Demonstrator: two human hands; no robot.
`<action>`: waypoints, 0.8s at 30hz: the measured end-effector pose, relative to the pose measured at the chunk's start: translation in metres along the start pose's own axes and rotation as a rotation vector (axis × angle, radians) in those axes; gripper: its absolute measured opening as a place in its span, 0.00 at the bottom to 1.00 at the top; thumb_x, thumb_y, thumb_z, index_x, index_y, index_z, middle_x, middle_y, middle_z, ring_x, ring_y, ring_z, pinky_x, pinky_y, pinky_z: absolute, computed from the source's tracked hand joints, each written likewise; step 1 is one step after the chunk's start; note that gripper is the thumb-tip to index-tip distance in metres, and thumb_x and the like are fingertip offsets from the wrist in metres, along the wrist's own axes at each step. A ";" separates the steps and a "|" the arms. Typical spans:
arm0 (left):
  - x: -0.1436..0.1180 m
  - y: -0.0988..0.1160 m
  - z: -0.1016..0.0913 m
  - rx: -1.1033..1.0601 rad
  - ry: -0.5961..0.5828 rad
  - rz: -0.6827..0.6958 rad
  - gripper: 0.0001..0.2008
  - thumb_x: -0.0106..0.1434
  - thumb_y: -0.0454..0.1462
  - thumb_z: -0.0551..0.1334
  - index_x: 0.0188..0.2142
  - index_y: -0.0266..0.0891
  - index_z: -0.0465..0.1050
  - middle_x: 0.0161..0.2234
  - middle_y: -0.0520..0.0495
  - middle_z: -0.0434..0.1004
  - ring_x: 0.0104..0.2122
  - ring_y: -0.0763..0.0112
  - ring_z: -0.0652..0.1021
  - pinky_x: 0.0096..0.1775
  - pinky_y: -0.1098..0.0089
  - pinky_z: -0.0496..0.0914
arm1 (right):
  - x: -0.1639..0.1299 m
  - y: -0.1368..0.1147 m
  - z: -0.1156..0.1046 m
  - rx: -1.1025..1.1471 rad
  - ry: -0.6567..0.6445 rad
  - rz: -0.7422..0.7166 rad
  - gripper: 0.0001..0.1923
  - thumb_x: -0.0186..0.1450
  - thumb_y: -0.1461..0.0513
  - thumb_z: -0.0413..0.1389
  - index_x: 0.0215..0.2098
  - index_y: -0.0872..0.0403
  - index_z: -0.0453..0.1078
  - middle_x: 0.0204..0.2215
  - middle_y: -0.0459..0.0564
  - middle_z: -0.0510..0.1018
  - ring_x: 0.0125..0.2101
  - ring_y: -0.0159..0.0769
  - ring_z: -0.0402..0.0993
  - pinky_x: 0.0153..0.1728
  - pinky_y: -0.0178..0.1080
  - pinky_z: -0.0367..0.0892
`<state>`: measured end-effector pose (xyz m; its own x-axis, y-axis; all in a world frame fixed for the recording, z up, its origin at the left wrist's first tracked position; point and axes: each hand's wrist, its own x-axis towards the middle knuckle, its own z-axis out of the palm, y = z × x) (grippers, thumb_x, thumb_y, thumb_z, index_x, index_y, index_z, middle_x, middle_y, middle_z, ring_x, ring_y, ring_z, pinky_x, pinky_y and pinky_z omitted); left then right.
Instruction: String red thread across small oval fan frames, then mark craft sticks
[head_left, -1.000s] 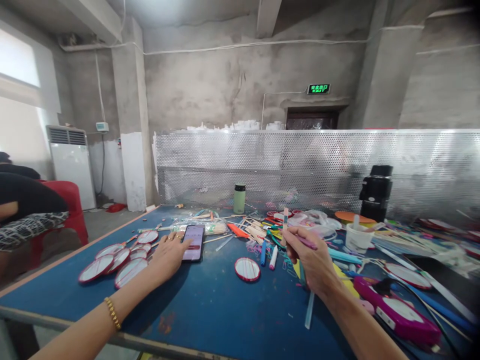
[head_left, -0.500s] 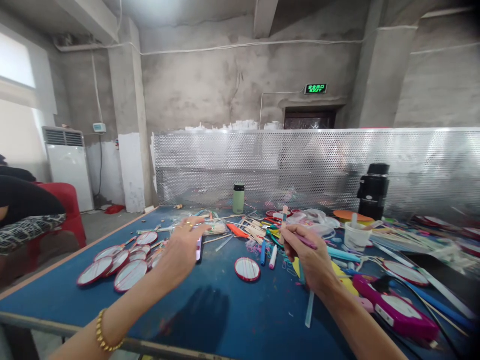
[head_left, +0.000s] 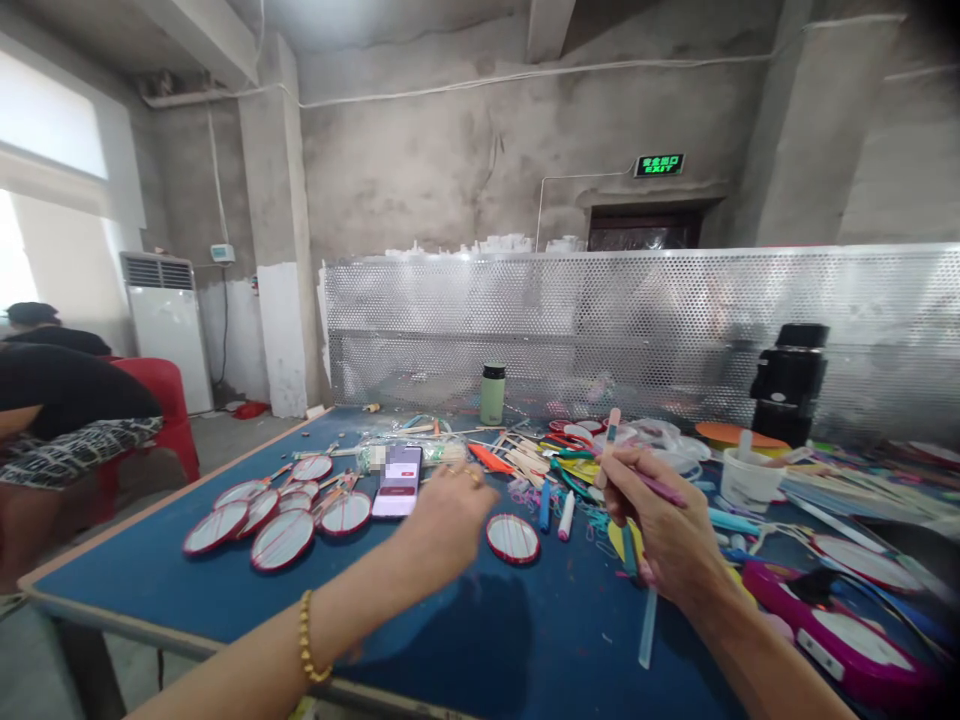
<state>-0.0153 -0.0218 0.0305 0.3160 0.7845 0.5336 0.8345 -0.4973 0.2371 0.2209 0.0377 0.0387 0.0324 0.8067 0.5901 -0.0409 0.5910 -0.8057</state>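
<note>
My right hand (head_left: 660,520) is closed around a flat wooden craft stick (head_left: 613,430) standing upright, with dark marks on it. A purple pen-like stick (head_left: 664,489) also lies across that hand. My left hand (head_left: 454,515), wearing a gold bracelet, hovers over the table between a lit phone (head_left: 397,483) and a round white disc with a red rim (head_left: 513,538). Motion smears its curled fingers, and what they hold, if anything, is hidden. Left of the phone lie several similar red-rimmed discs (head_left: 283,540). A blue marker (head_left: 545,506) and a white-and-pink marker (head_left: 566,516) lie between my hands.
Wooden sticks (head_left: 525,458) and an orange piece (head_left: 491,459) lie farther back. A green bottle (head_left: 493,395) and a black thermos (head_left: 789,385) stand before a perforated metal screen (head_left: 450,310). At right are a white cup (head_left: 750,485) and a magenta power strip (head_left: 840,635). Someone sits at far left.
My left hand has swung right from beside the phone toward the single disc, uncovering the phone screen, and its fingers have drawn in. My right hand keeps the craft stick. The view has turned slightly left.
</note>
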 end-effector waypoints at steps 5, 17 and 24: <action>-0.026 -0.088 -0.044 0.553 -0.077 -0.317 0.22 0.59 0.24 0.52 0.42 0.41 0.81 0.42 0.36 0.76 0.45 0.53 0.72 0.46 0.57 0.66 | 0.000 -0.001 0.006 -0.012 -0.053 -0.005 0.16 0.61 0.51 0.62 0.26 0.54 0.71 0.21 0.46 0.70 0.18 0.28 0.61 0.15 0.30 0.58; -0.038 -0.123 -0.036 0.589 -0.124 -0.329 0.28 0.54 0.21 0.53 0.45 0.46 0.80 0.52 0.38 0.72 0.48 0.53 0.72 0.48 0.59 0.65 | 0.000 0.003 0.003 -0.075 -0.091 -0.030 0.16 0.63 0.51 0.60 0.26 0.54 0.71 0.19 0.44 0.68 0.19 0.28 0.61 0.17 0.30 0.58; -0.039 -0.134 -0.031 0.572 -0.147 -0.343 0.29 0.54 0.21 0.54 0.48 0.46 0.79 0.54 0.36 0.71 0.51 0.52 0.72 0.51 0.57 0.65 | 0.001 0.003 0.004 -0.090 -0.093 -0.025 0.17 0.63 0.50 0.60 0.27 0.54 0.71 0.19 0.44 0.69 0.19 0.28 0.61 0.16 0.30 0.59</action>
<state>-0.1531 0.0030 0.0031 0.0154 0.9252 0.3792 0.9930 0.0305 -0.1145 0.2166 0.0398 0.0372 -0.0607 0.7908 0.6090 0.0491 0.6118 -0.7895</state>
